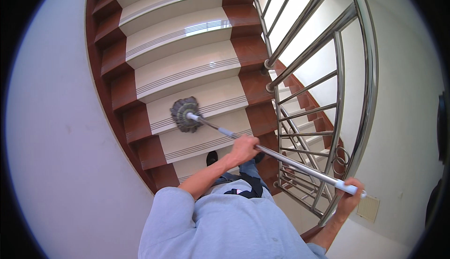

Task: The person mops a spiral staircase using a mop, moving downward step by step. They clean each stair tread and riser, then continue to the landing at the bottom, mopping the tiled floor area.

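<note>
My left hand [245, 149] is closed around the metal pole of a mop [295, 164], just above a pale sleeve on its lower part. At the pole's upper end, my right hand [349, 196] grips the white plastic handle, out beside the railing. The mop head [186, 114], a round bundle of grey strands, rests on a cream stair tread [221, 92] up ahead and to the left. It overlaps the grooved strips near that tread's front edge. A dark shoe [211, 158] shows on a lower step, partly behind my left arm.
Stainless steel railing [369, 65] runs along the right, with metal rings [340, 160] among its bars. Beyond it is another flight of stairs [309, 132]. A white wall [56, 118] borders the red-brown stair edges on the left. A vent-like panel [368, 208] sits at lower right.
</note>
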Tool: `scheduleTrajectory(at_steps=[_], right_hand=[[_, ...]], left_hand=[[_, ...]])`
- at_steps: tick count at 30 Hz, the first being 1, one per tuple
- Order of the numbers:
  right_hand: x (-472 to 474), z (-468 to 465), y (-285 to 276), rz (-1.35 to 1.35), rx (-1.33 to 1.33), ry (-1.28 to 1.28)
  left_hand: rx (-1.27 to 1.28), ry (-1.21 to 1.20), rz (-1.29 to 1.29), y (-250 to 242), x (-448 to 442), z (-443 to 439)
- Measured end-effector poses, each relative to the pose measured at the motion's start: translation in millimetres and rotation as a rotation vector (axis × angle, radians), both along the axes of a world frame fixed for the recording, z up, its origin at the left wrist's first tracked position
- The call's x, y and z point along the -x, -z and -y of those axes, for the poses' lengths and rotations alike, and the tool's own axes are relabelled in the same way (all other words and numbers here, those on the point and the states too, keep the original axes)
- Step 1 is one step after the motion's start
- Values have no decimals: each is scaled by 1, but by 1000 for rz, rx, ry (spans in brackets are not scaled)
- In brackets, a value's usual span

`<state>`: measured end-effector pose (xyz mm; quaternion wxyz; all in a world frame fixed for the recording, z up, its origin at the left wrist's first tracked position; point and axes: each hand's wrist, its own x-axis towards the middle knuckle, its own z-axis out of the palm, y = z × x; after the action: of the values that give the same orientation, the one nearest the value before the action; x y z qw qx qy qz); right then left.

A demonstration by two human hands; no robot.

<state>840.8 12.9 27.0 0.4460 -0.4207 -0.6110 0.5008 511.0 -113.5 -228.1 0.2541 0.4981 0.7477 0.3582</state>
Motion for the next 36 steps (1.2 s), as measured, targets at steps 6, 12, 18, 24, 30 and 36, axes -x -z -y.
scheduleTrajectory(at_steps=[6,12,18,24,30,36], right_hand=[[-45,-17,-59,292,-286,462],[-1,-29,-39,603,-629,582],[69,-17,4,807,-202,-21],[151,36,62,824,12,-505],[217,104,133,803,-16,-870],[226,104,147,761,-11,-953]], left_hand=[[-45,343,154,-18,-54,-55],[219,459,208,8,-49,-34],[396,296,204,84,6,42],[611,12,126,143,69,170],[916,-191,61,150,109,274],[714,-381,-112,164,93,292]])
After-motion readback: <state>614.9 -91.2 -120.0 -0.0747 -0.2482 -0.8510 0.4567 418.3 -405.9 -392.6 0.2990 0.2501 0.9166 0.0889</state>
